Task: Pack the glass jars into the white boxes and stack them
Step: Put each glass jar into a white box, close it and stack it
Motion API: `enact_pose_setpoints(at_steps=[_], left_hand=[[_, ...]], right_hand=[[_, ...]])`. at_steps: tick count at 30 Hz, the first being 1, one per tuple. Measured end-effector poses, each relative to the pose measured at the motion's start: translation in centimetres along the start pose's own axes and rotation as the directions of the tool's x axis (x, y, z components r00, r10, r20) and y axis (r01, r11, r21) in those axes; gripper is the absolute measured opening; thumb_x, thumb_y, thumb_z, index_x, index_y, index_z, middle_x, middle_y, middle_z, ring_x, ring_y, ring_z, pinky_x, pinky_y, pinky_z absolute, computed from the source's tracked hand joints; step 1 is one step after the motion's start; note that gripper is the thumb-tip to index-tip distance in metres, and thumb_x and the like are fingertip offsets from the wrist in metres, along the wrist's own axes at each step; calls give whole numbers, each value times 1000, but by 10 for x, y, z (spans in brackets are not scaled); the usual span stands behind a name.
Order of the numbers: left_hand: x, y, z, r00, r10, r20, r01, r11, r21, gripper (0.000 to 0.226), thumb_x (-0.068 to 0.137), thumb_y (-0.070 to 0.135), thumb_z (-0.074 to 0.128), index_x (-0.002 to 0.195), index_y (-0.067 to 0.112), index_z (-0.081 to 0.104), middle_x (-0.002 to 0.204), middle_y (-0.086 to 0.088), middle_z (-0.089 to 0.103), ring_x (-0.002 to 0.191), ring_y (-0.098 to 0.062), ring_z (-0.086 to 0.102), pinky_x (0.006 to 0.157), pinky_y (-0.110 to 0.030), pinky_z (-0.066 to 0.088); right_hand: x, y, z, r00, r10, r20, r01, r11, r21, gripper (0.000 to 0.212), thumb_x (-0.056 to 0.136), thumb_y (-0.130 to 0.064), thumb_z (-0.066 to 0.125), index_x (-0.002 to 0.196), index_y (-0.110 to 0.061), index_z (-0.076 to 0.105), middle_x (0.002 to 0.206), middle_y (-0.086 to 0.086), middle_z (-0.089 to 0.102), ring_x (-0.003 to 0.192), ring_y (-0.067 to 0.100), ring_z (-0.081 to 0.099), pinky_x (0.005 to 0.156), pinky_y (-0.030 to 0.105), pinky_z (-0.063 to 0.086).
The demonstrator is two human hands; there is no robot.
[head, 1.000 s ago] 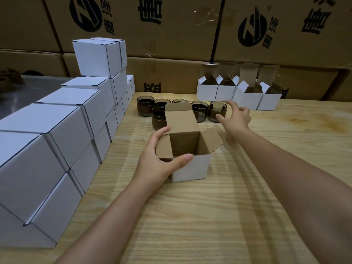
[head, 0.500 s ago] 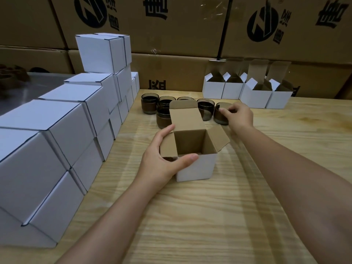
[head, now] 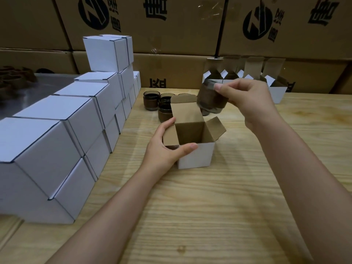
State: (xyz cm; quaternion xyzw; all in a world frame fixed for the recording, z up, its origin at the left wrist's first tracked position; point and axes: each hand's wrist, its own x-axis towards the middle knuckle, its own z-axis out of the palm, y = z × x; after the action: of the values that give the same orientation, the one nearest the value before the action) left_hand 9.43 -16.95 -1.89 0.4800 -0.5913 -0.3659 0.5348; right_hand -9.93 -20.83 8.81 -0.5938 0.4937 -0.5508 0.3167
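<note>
Smoky brown glass is smearing across the frame. The glass jar [head: 210, 101] is blurring in the air, so its rim and base are hard to make out. It is hanging tilted above and just behind the right rear corner of the open white box [head: 196, 157].

The jar and the box's raised back flap are covering part of the other jars [head: 151, 100], which are standing on the tabletop [head: 209, 206] just behind the box. Their number cannot be told. Further behind the box and to its right, a row of open boxes [head: 277, 92] is showing only in part, with the right hand [head: 249, 100] crossing in front of it. To the left of the box, the stepped stack of closed white boxes [head: 62, 134] is running out of the frame. The brown cartons [head: 181, 25] behind are being cut off at the top.

The right hand is grasping the jar, with the thumb tip pressing on the near side close to the rim. The other fingers [head: 242, 86] are curling over towards the far side, where their tips are going out of sight. The jar is lying to the left of the palm, towards the box.

The left hand [head: 163, 149] is gripping the box's left side. Its thumb is lying along the front top edge, and its fingers are wrapping round the rear left corner, partly hiding behind the left flap. The box is standing upright on the tabletop with its flaps spread, its brown inside facing up.
</note>
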Motion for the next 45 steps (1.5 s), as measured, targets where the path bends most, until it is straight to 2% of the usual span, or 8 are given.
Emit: enact_pose_setpoints(at_steps=[8,14,25,30,34,39,41,45], left_hand=[[3,-3,0,1000,-20,18,21,1000,-17,89,51,49,87,129,47,47,126,18,54,117,-6,54,93,-35,53],[3,-4,0,1000,3,12,-2,999,-35,91,44,54,82,128,47,48,107,44,54,106,15,54,83,-12,50],[4,-4,2,1000,22,0,-22,1000,21,96,43,57,86,130,47,47,124,30,51,119,-7,54,99,-37,49],[4,-4,2,999,42,0,-42,999,11,94,46,61,82,131,45,47,109,45,52,106,15,53,85,-16,51],[4,-3,2,999,48,4,-48,999,-17,89,50,54,82,131,42,47,106,43,55,100,19,54,71,-3,46],[2,-1,2,999,53,-3,-53,998,26,97,40,63,77,130,47,45,113,41,46,98,32,42,72,4,38],[2,0,1,1000,23,4,-23,999,37,97,39,66,76,129,50,43,112,44,44,103,26,44,78,-3,41],[2,0,1,1000,0,9,-1,999,43,97,39,67,76,128,53,41,110,44,44,105,19,45,83,-14,43]], right_hand=[[-37,-3,27,974,58,219,6,960,-280,22,73,-32,80,68,-13,71,86,0,69,85,15,66,71,32,55],[-43,1,37,965,26,260,115,850,-514,24,75,-35,78,60,-19,67,74,-7,61,72,2,53,60,17,42],[-48,2,53,934,115,338,167,696,-698,27,81,-28,69,61,-20,53,114,0,47,102,19,50,76,30,38],[-48,0,54,919,132,371,189,678,-710,22,80,-22,63,60,-21,55,112,2,47,100,19,51,83,34,47],[-48,11,50,920,56,387,254,668,-699,22,86,-35,60,70,-19,61,107,-1,47,96,14,49,73,26,37],[-47,28,43,909,-413,-52,376,869,-322,12,92,-18,52,85,-14,62,96,-9,56,95,7,52,80,15,38],[-44,37,41,950,-179,-257,207,975,84,18,94,-12,44,92,-20,61,96,-13,59,94,4,57,83,16,44],[-40,64,40,919,356,-168,-200,791,578,29,96,-5,39,112,-17,60,103,1,63,96,15,62,87,30,48]])
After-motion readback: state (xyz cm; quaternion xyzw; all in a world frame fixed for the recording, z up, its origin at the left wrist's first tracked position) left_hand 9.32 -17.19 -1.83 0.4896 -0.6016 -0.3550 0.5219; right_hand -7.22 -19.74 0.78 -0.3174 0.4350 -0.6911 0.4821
